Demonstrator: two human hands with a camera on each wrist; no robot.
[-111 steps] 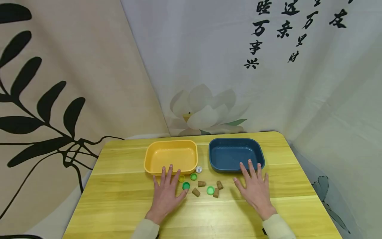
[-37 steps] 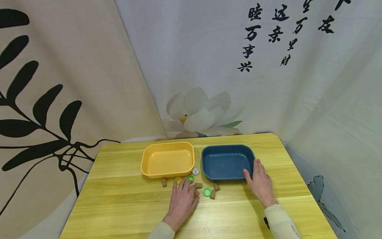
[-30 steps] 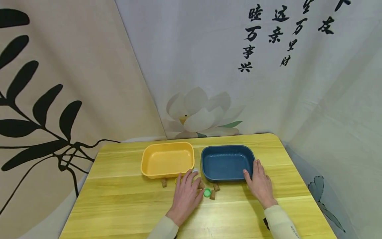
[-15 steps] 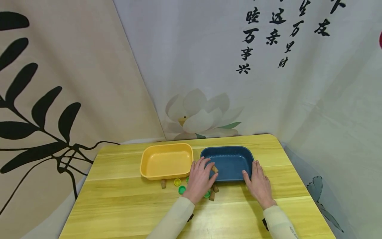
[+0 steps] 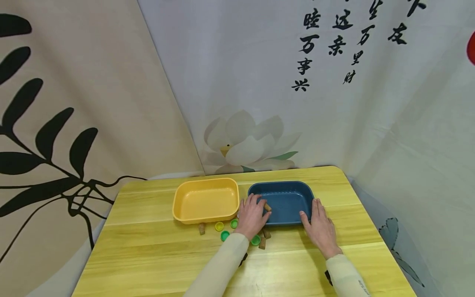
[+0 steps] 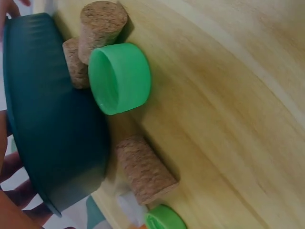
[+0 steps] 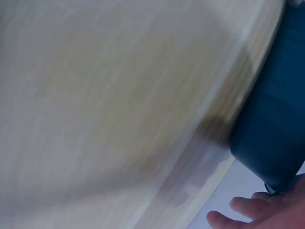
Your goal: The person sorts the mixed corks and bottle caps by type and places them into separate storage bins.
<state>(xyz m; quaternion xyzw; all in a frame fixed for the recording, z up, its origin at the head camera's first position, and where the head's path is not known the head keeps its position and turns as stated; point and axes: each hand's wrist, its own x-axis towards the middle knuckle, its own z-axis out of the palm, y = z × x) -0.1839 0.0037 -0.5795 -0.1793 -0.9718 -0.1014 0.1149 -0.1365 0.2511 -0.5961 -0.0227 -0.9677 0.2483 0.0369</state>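
My left hand (image 5: 250,216) reaches over the near left rim of the blue tray (image 5: 291,202). It pinches a cork (image 5: 267,207) between thumb and index finger, low over the tray's inside. In the left wrist view the fingers overlap the tray's rim and hide that cork. With fingers straight, my right hand (image 5: 322,231) rests along the tray's near right corner, the thumb on the front rim. Between the left forearm and the tray lie more corks (image 5: 262,243) and a light green bottle cap (image 5: 255,240); the left wrist view shows another cork (image 6: 147,170) lying beside the tray.
To the left stands a yellow tray (image 5: 205,202). In front of it lie a cork (image 5: 202,229), a yellow cap (image 5: 219,226) and green caps (image 5: 224,235). A white cap (image 6: 131,208) shows in the left wrist view. A hanging cloth (image 5: 259,82) backs the wooden table (image 5: 148,255).
My left hand has picked a cork from the table and carried it right, over the blue tray. My right hand moved onto the tray's right side and stayed; the tray shifted slightly toward me.
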